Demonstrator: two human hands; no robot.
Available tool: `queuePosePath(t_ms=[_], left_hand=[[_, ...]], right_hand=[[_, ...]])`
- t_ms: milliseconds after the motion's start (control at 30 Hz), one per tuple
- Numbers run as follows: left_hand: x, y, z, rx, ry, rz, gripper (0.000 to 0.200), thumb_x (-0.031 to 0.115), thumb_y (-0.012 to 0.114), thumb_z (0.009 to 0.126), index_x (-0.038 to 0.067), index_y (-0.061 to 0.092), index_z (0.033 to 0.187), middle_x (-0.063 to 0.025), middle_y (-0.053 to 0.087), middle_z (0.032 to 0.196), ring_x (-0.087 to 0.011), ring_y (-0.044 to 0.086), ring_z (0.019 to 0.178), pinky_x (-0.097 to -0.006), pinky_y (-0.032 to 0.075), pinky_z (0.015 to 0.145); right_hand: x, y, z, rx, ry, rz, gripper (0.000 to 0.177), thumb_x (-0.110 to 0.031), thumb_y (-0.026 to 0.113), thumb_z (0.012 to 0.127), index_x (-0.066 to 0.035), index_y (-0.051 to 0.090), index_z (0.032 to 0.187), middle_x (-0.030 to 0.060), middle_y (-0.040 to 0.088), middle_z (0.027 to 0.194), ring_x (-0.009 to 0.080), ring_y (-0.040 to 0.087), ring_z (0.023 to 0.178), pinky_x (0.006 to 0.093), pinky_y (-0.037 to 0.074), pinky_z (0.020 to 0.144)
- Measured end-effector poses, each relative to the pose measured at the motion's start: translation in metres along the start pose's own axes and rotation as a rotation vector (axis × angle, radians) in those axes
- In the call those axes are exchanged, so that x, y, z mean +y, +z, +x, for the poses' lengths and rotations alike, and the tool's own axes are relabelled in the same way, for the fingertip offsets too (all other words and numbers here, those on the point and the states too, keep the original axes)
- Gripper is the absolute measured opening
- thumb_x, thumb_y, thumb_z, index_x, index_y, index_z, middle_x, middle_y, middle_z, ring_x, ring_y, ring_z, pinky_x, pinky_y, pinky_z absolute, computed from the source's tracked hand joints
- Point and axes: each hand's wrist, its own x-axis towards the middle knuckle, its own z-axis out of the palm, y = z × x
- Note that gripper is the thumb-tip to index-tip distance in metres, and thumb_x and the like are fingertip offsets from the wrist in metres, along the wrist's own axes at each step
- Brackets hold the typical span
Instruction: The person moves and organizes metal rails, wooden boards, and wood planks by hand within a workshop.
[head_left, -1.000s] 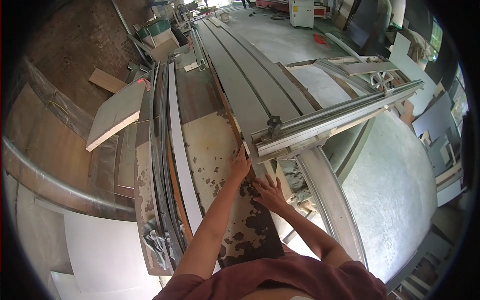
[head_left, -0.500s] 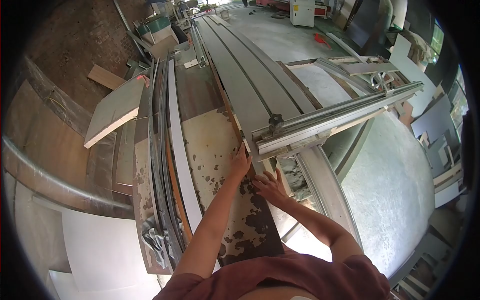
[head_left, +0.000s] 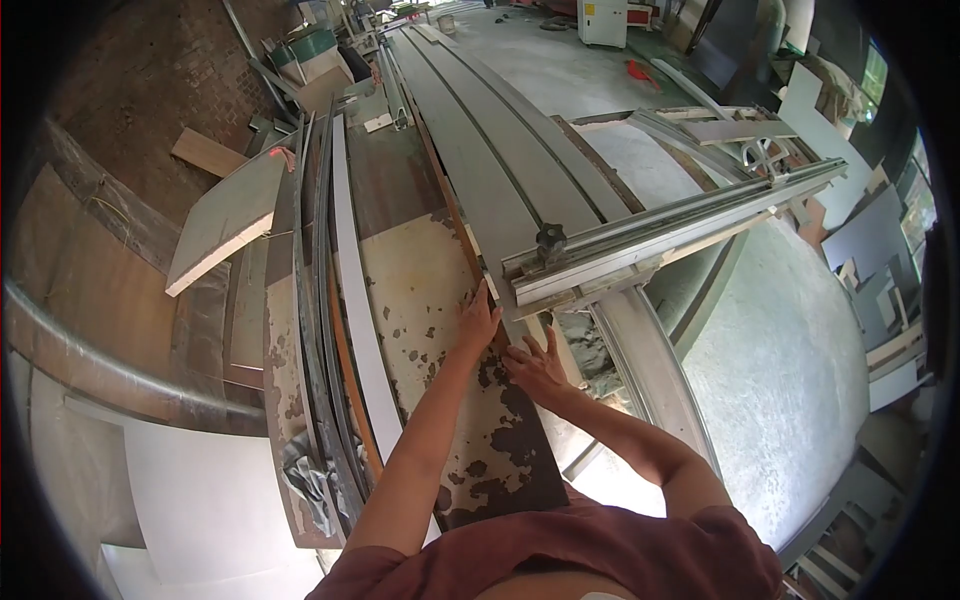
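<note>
My left hand (head_left: 477, 318) lies at the inner edge of the worn saw table (head_left: 415, 270), its fingers stretched forward. Its fingertips touch the pale near end of a thin brown-edged strip (head_left: 460, 225), which runs along the sliding table (head_left: 480, 150). Whether the thumb grips the strip is hidden. Just behind and to the right, my right hand (head_left: 540, 372) rests on the table's dark edge, with fingers spread and nothing visible in them. Beyond the hands, a metal crosscut fence (head_left: 660, 240) with a black star knob (head_left: 550, 240) spans the sliding table.
Long metal strips and a white strip (head_left: 362, 290) lie along the left of the saw table. A crumpled grey cloth (head_left: 310, 475) is at its near left. A thick pale board (head_left: 228, 220) leans farther left. At right, several sheet offcuts stand beside the floor (head_left: 780, 370).
My right hand's fingers have lifted and spread slightly, and the hand has shifted a little to the left. My left hand stays nearly still at the strip's end.
</note>
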Motion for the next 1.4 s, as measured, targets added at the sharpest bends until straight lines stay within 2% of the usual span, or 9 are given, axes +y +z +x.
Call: queuePosePath(t_ms=[133, 267, 433, 567, 700, 867, 933, 1067, 1400], left_hand=[[0.001, -0.002, 0.001, 0.012, 0.015, 0.028, 0.062, 0.031, 0.047, 0.085, 0.004, 0.02, 0.133, -0.0198, 0.039, 0.128, -0.0353, 0.035, 0.12, -0.0554, 0.019, 0.099], [-0.004, 0.0, 0.004, -0.022, 0.005, -0.011, 0.063, 0.031, 0.046, 0.086, 0.007, 0.016, 0.136, -0.0157, 0.036, 0.132, -0.0362, 0.028, 0.124, -0.0539, 0.019, 0.1], [-0.006, 0.0, 0.009, -0.017, 0.01, -0.089, 0.063, 0.031, 0.047, 0.086, 0.006, 0.016, 0.135, -0.0152, 0.036, 0.132, -0.0354, 0.028, 0.125, -0.0551, 0.019, 0.1], [-0.002, -0.008, 0.013, -0.049, -0.023, 0.016, 0.064, 0.031, 0.047, 0.086, 0.006, 0.015, 0.136, -0.0138, 0.035, 0.133, -0.0344, 0.028, 0.125, -0.0566, 0.019, 0.099], [-0.003, -0.011, 0.019, -0.079, -0.053, 0.045, 0.065, 0.031, 0.047, 0.085, 0.007, 0.014, 0.136, -0.0129, 0.034, 0.134, -0.0336, 0.029, 0.125, -0.0574, 0.018, 0.099], [-0.008, -0.01, 0.024, -0.077, -0.055, 0.038, 0.065, 0.031, 0.048, 0.085, 0.008, 0.014, 0.136, -0.0121, 0.034, 0.134, -0.0328, 0.028, 0.125, -0.0572, 0.018, 0.099], [-0.011, -0.009, 0.026, -0.073, -0.054, 0.027, 0.064, 0.031, 0.048, 0.085, 0.009, 0.014, 0.136, -0.012, 0.033, 0.134, -0.0326, 0.028, 0.125, -0.0571, 0.018, 0.099], [-0.014, -0.009, 0.032, -0.075, -0.064, 0.062, 0.065, 0.031, 0.048, 0.085, 0.009, 0.014, 0.136, -0.0116, 0.034, 0.134, -0.0332, 0.03, 0.124, -0.0571, 0.018, 0.099], [-0.02, -0.012, 0.044, -0.075, -0.084, 0.111, 0.064, 0.033, 0.046, 0.086, 0.011, 0.013, 0.136, -0.0117, 0.038, 0.132, -0.0331, 0.042, 0.115, -0.0569, 0.019, 0.099]], right_hand=[[-0.005, -0.005, 0.009, -0.057, -0.012, -0.109, 0.021, -0.011, 0.055, 0.072, -0.01, 0.061, 0.092, 0.0043, 0.055, 0.098, 0.0286, 0.043, 0.108, 0.0619, 0.012, 0.098], [-0.008, -0.005, 0.013, -0.11, 0.0, -0.176, 0.021, -0.01, 0.054, 0.072, -0.007, 0.062, 0.091, 0.006, 0.055, 0.094, 0.0285, 0.044, 0.107, 0.062, 0.012, 0.098], [-0.01, -0.003, 0.017, -0.087, 0.012, -0.188, 0.021, -0.01, 0.053, 0.073, -0.005, 0.061, 0.091, 0.0091, 0.055, 0.096, 0.0292, 0.043, 0.107, 0.0616, 0.012, 0.098], [-0.013, -0.01, 0.026, -0.162, 0.043, -0.191, 0.019, -0.011, 0.053, 0.074, -0.005, 0.062, 0.09, 0.0109, 0.055, 0.098, 0.0304, 0.043, 0.107, 0.0617, 0.01, 0.099], [-0.012, 0.002, 0.032, -0.122, 0.053, -0.18, 0.018, -0.011, 0.053, 0.074, -0.005, 0.062, 0.088, 0.0113, 0.055, 0.098, 0.0311, 0.042, 0.109, 0.0617, 0.009, 0.099], [-0.02, -0.01, 0.045, -0.306, 0.093, -0.256, 0.02, -0.012, 0.053, 0.075, -0.006, 0.063, 0.091, 0.0132, 0.055, 0.106, 0.0318, 0.038, 0.116, 0.0598, 0.007, 0.101], [-0.02, -0.008, 0.046, -0.308, 0.085, -0.274, 0.022, -0.012, 0.053, 0.075, -0.006, 0.062, 0.094, 0.0136, 0.055, 0.107, 0.0318, 0.038, 0.116, 0.0596, 0.007, 0.101], [-0.02, -0.007, 0.049, -0.3, 0.068, -0.286, 0.019, -0.006, 0.052, 0.075, -0.003, 0.058, 0.092, 0.0143, 0.053, 0.106, 0.0321, 0.039, 0.115, 0.0605, 0.006, 0.101], [-0.017, 0.004, 0.062, -0.258, 0.077, -0.249, 0.022, -0.006, 0.054, 0.074, -0.002, 0.058, 0.095, 0.016, 0.051, 0.11, 0.0328, 0.04, 0.115, 0.0595, 0.006, 0.101]])
